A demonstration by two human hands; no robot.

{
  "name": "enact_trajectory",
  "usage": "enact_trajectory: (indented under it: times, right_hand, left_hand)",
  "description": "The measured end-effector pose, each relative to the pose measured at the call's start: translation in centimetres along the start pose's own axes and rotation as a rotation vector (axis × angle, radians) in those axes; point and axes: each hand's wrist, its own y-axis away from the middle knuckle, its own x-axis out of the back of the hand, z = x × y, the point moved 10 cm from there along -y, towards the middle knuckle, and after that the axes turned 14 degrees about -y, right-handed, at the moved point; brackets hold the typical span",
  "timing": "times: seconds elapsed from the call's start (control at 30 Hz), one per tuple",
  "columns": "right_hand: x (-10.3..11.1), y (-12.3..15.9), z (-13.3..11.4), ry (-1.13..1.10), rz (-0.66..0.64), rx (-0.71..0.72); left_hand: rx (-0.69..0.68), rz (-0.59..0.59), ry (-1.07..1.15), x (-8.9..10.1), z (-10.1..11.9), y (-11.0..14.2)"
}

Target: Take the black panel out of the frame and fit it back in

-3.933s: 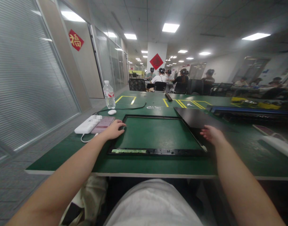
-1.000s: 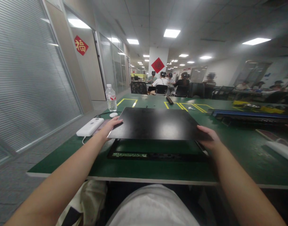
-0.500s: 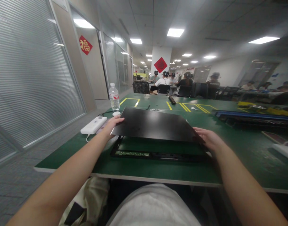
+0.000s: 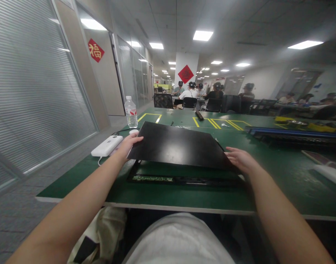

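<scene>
A flat, shiny black screen panel (image 4: 176, 145) is held tilted above the table, its left side raised. My left hand (image 4: 130, 144) grips its left edge, thumb on top and the other fingers mostly hidden beneath. At the right edge, my right hand (image 4: 240, 160) holds the panel, with its upper fingers stretched out and the lower ones partly hidden. Under the panel lies a thin black frame (image 4: 200, 181) with a strip of green circuit board (image 4: 152, 178) along its near side. The panel hides the far part of the frame.
The green table (image 4: 184, 200) carries a white power bank (image 4: 106, 145) and a water bottle (image 4: 131, 113) at left. Dark long parts (image 4: 288, 132) with a blue edge lie at right, near a white device (image 4: 329, 174). Several people sit at tables further back.
The panel has tilted a little, its right near corner dropping slightly toward the frame. Both hands stay at its edges. The whole view has shifted slightly.
</scene>
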Motion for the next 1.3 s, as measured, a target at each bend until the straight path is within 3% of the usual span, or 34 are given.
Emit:
enact_trajectory:
  times: [0.3,0.57,0.73,1.3]
  right_hand:
    - [0.9,0.1,-0.9,0.085,0.056,0.063]
    - [2.2,-0.2,-2.1,0.236,0.158,0.155]
    - [2.9,-0.8,-1.5,0.286,0.193,0.115]
    - [2.9,0.7,-3.1,0.440,0.267,0.250]
  left_hand:
    - [-0.004,-0.004,-0.024,0.1,0.0,-0.1]
    - [0.038,-0.003,-0.066,0.0,-1.4,-0.4]
    - [0.067,-0.030,-0.078,-0.8,-1.7,0.0]
    - [0.133,-0.099,-0.143,-2.3,-2.0,1.2]
